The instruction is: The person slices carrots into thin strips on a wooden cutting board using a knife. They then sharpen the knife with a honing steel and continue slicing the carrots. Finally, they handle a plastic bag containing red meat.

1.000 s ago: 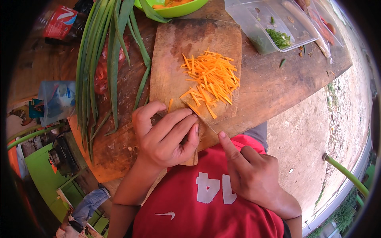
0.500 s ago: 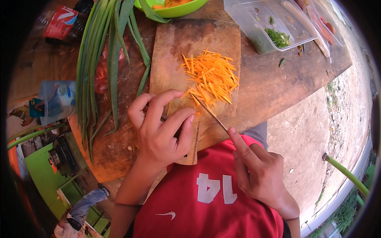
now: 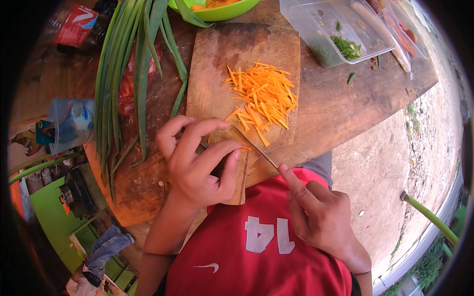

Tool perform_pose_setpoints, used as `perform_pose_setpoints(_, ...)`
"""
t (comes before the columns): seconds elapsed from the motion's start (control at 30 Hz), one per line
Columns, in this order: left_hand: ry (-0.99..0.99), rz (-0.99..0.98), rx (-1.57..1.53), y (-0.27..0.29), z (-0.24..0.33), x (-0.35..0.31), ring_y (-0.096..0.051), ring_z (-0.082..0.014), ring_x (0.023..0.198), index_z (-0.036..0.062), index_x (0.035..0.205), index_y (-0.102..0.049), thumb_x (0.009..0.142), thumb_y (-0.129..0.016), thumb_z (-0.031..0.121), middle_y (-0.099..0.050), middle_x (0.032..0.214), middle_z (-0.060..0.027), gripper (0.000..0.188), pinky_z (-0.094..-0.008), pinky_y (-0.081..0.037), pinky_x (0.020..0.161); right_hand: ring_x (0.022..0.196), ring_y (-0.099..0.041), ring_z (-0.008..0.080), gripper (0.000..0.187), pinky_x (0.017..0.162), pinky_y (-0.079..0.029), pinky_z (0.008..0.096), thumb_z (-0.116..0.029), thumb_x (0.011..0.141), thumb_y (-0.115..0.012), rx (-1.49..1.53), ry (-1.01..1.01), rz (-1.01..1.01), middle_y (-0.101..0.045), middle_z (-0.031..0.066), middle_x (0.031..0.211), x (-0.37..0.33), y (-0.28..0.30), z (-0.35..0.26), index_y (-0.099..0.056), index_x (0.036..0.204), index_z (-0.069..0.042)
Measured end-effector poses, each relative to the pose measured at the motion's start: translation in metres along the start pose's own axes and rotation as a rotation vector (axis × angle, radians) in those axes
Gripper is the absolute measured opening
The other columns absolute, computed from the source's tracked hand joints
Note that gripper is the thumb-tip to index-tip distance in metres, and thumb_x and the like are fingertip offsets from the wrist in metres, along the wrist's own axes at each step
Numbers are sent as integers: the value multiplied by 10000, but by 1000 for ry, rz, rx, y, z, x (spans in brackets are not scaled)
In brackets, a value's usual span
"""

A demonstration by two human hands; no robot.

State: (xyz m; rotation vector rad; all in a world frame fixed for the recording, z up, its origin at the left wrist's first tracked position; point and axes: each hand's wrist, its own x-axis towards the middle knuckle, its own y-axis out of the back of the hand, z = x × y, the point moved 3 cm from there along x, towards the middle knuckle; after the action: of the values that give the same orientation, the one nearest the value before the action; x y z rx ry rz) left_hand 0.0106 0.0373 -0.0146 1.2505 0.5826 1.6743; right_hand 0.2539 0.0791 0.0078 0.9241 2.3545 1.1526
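A wooden cutting board (image 3: pixel 212 69) lies on the table with a heap of carrot strips (image 3: pixel 266 96) on its right half. My left hand (image 3: pixel 200 163) rests at the board's near end, fingers curled and pressing down on a piece of carrot (image 3: pixel 245 147). Most of that carrot is hidden under the fingers; only a small orange bit shows. In my right hand (image 3: pixel 318 202) is a knife (image 3: pixel 256 148), its handle covered by the grip and the index finger stretched along it. The blade points up and left, close beside my left fingertips.
Long green onions (image 3: pixel 118 74) lie left of the board. Beyond it stands a green bowl (image 3: pixel 227 11) with carrot pieces. A clear plastic container (image 3: pixel 365 52) with chopped greens sits far right. At left are a dark bottle (image 3: pixel 79 29) and a plastic bag (image 3: pixel 74 123). The table edge (image 3: pixel 365 126) slants nearby.
The knife blade has shifted left, away from the strips and toward my left fingers. My left hand has drawn slightly left. One carrot strip now lies apart at the heap's near edge.
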Motion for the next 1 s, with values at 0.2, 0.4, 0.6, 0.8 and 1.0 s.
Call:
perform_pose_setpoints(0.2, 15, 28, 17, -1, -3, 0, -563, -342, 1141, 159, 907, -807, 742, -861, 103, -747, 1120, -8, 182, -434, -446, 993, 480, -528, 232, 622, 477, -479, 394, -2, 917, -760, 13, 29, -36, -483, 32, 655, -1, 2, -1, -705, 1531, -90)
perform_pose_setpoints(0.4, -46, 54, 3, 0, -2, -2, -599, -283, 1025, 180, 879, -808, 709, -889, 133, -751, 979, 44, 194, -401, -426, 940, 482, -512, 211, 629, 467, -469, 381, -3, 898, -773, 15, 42, 2, -466, 20, 658, -1, -1, 1, -711, 1519, -76)
perform_pose_setpoints(0.6, -7, 66, -56, -1, 0, -2, -602, -255, 970, 197, 864, -802, 683, -923, 155, -746, 918, 72, 222, -385, -401, 924, 481, -495, 189, 667, 459, -457, 367, 2, 863, -785, -2, 91, 11, -450, 5, 666, -1, -1, -2, -713, 1520, -79)
perform_pose_setpoints(0.8, 21, 45, -19, 0, 3, -4, -594, -248, 965, 212, 855, -797, 686, -923, 172, -741, 922, 81, 215, -392, -392, 929, 481, -484, 179, 685, 458, -452, 358, 0, 848, -782, -31, 105, 41, -443, -1, 669, 1, -1, -1, -712, 1524, -89)
perform_pose_setpoints(1.0, 5, 36, 10, -1, 4, -3, -601, -240, 970, 224, 874, -800, 691, -913, 196, -742, 942, 87, 217, -402, -383, 937, 480, -474, 176, 687, 454, -445, 356, 0, 845, -779, -22, 103, 24, -438, -2, 667, 2, -3, -3, -714, 1523, -94)
